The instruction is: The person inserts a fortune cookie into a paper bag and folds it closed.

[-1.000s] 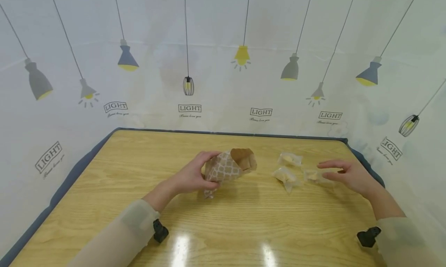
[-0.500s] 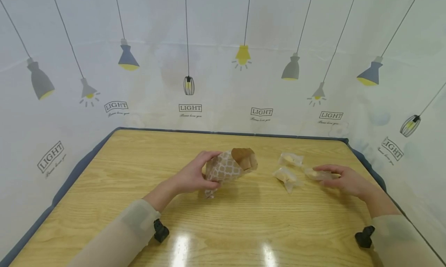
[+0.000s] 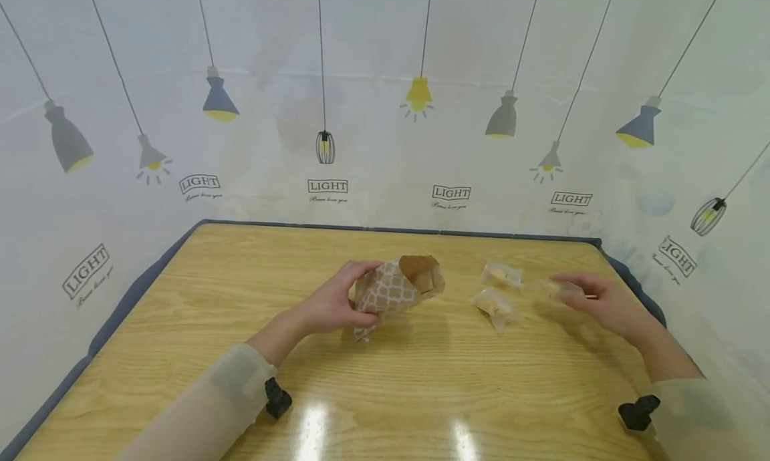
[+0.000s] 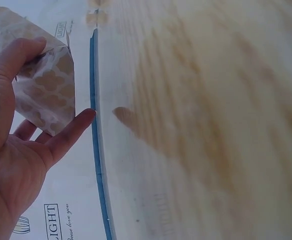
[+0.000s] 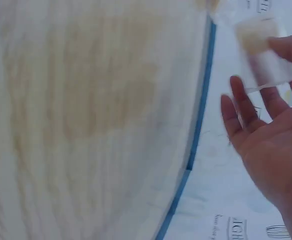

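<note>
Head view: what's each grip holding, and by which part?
Left grip holds the patterned bag around the end opposite its open mouth; right grip pinches a clear packet near one end.

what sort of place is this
Perhaps a screened-off recording corner: a wood-grain table, pale sheeting with printed lamps on three sides, and two black wrist-worn devices.

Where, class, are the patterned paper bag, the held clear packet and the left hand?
Patterned paper bag [image 3: 386, 289]: head view, its printed side.
Held clear packet [image 5: 259, 54]: right wrist view, near its middle.
Left hand [image 3: 331, 306]: head view, the back of the hand.
</note>
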Available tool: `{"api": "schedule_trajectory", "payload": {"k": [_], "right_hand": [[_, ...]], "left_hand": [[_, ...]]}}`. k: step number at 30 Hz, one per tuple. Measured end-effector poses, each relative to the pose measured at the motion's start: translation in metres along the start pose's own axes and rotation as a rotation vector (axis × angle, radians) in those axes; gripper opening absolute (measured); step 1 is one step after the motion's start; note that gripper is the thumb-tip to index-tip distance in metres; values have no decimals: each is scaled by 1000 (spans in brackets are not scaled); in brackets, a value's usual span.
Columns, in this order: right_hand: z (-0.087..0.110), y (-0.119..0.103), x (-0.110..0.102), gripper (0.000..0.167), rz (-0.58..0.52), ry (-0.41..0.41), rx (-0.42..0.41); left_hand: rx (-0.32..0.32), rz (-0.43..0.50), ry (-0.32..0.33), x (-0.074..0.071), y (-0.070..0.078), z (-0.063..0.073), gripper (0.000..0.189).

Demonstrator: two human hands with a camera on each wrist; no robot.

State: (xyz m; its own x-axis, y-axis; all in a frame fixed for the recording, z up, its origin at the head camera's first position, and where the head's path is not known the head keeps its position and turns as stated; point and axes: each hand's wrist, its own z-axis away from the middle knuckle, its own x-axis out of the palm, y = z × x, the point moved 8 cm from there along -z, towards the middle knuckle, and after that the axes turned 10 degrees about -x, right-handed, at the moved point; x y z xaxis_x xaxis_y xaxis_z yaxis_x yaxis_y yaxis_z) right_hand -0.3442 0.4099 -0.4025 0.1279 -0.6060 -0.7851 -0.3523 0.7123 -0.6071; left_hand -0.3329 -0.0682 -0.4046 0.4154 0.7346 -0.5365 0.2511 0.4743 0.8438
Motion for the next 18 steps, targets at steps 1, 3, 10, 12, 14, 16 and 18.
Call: {"api": "schedule_trajectory", "payload": {"k": [1,3,10,12,14,16,18], "right_hand": [[1,-3,-3,51,-12,15,-6],[2,-12,-6,51,-41,39,-19],[-7,-68,-1,45,-121,92,-145],[-11,-85,3,44,-134,98,-180],[-15,-101,8,43,-135,109,-205],[-18,-115,12,43,-128,120,-224],[-21,-129,16,41,-124,133,-235]], "left_hand": [[-1,-2,0,0,0,0,96],[-3,-4,1,1,0,0,96],[-4,-8,-2,1,1,-1,96],[-3,-11,-2,1,1,-1,96],[-3,-13,0,2,1,0,96],[-4,-12,0,2,2,0,96],[-3,-13,-2,2,2,0,95]]}}
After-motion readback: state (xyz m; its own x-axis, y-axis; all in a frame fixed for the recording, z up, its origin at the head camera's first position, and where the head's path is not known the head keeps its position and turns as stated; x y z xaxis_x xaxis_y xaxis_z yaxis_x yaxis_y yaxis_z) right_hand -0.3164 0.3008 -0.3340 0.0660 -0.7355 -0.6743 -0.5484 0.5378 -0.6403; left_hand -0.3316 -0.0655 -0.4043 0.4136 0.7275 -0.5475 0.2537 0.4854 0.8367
